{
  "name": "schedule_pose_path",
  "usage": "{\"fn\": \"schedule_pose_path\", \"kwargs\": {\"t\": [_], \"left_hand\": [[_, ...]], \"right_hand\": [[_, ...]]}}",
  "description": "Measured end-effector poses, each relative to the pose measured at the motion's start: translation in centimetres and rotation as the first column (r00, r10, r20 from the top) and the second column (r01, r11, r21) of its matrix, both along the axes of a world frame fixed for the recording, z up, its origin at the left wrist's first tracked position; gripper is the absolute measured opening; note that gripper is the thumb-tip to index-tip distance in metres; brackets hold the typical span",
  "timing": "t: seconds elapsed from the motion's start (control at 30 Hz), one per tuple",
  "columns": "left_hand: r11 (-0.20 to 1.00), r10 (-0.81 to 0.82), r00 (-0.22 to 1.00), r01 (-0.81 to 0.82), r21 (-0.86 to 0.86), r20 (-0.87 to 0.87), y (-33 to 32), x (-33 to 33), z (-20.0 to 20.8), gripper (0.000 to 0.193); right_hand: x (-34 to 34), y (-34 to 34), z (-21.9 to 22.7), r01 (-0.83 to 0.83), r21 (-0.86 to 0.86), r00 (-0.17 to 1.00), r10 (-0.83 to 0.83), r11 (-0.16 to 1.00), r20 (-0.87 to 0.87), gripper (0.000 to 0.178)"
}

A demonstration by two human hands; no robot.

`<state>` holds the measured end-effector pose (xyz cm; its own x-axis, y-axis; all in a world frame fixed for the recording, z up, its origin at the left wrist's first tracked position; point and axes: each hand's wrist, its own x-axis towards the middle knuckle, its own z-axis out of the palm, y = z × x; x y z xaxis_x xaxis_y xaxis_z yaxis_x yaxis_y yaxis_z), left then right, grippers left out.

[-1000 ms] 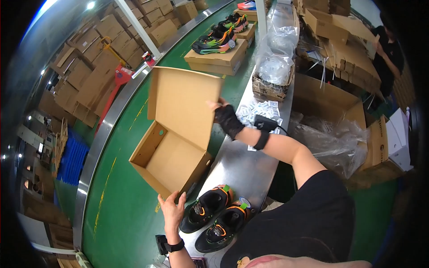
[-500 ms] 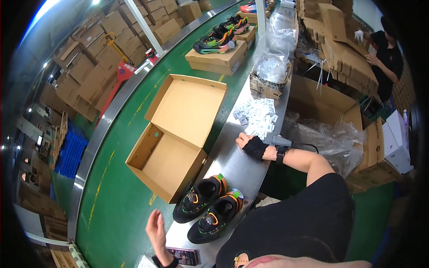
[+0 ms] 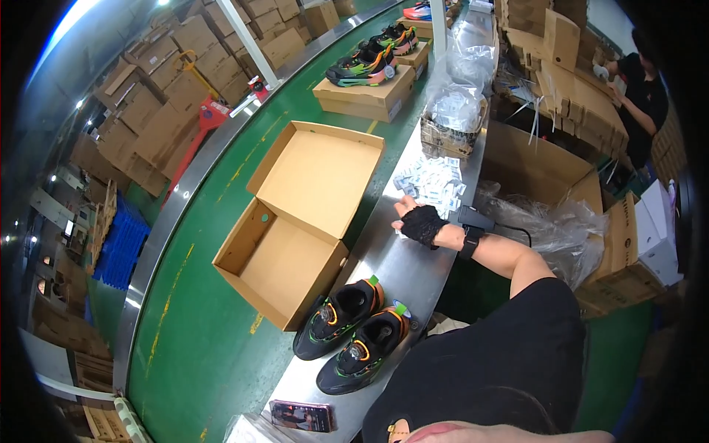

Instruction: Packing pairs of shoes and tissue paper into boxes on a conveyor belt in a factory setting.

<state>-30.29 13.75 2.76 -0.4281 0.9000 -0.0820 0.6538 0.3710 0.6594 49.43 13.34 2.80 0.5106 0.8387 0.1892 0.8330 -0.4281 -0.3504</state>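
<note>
My right hand (image 3: pixel 419 224), in a black fingerless lace glove, is at the near edge of a pile of small white packets (image 3: pixel 436 181) on the metal ledge. Its fingers are bent and drawn in; what they hold, if anything, is too small to make out. My left hand is out of view. A pair of black sneakers with orange and green trim, the left shoe (image 3: pixel 336 317) and the right shoe (image 3: pixel 363 351), stands on the ledge. Beside them an open brown shoebox (image 3: pixel 277 269) lies on the green conveyor belt, with no shoes in it.
A phone (image 3: pixel 301 416) lies on the ledge near me. Farther along are a carton of clear plastic bags (image 3: pixel 450 129) and shoes on closed boxes (image 3: pixel 365 96). A large open carton (image 3: pixel 535 166) with plastic film stands right. A co-worker (image 3: pixel 642 96) handles cardboard at far right.
My left hand has left the view at the lower left, uncovering more of the phone. My right hand stays by the packets and its fingers have shifted. The whole view has moved slightly.
</note>
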Motion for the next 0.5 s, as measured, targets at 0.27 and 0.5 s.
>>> {"fn": "schedule_pose_path", "kwargs": {"t": [0.27,0.5], "left_hand": [[1.0,-0.005,0.837,0.018,0.018,-0.547,-6.9,-1.4,-4.2,0.054],[0.94,-0.24,0.571,-0.066,-0.335,-0.785,-8.9,0.1,0.1,0.053]], "right_hand": [[1.9,-1.5,-4.3,-0.149,0.314,0.982,0.103,0.937,0.16,0.009],[-0.7,1.1,4.1,-0.033,0.716,0.879,0.361,0.697,-0.312,0.013]]}}
